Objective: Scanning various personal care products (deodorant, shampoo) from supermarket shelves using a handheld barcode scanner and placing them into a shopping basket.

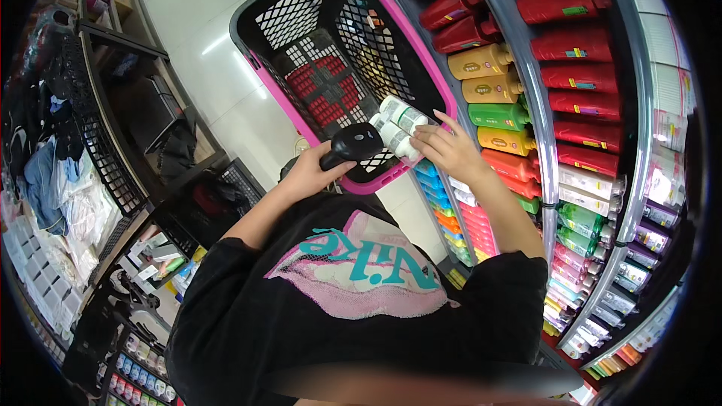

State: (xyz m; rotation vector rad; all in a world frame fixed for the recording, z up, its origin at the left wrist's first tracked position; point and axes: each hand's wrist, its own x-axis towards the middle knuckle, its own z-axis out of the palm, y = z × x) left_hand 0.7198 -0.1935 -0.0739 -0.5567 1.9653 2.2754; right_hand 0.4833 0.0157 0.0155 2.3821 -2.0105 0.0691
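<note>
My left hand (318, 172) grips the handle of a black handheld barcode scanner (356, 143), its head pointing right, towards several white plastic bottles (401, 115). The fingers of my right hand (445, 144) are on the near ends of these bottles, which lie side by side in a bunch, tilted, over the near end of the basket. Part of the grip is hidden. Beyond both hands is a black mesh shopping basket (414, 39) with pink side rails and a few items seen in or through its mesh.
Shelves with clear front rails (544, 141) hold rows of red, yellow and green bottles (496, 117) close on the right. A dark counter (163, 180) with a keyboard (242, 180) stands left. Clothes and plastic bags (73, 197) lie further left. Pale floor tiles (186, 28) show between.
</note>
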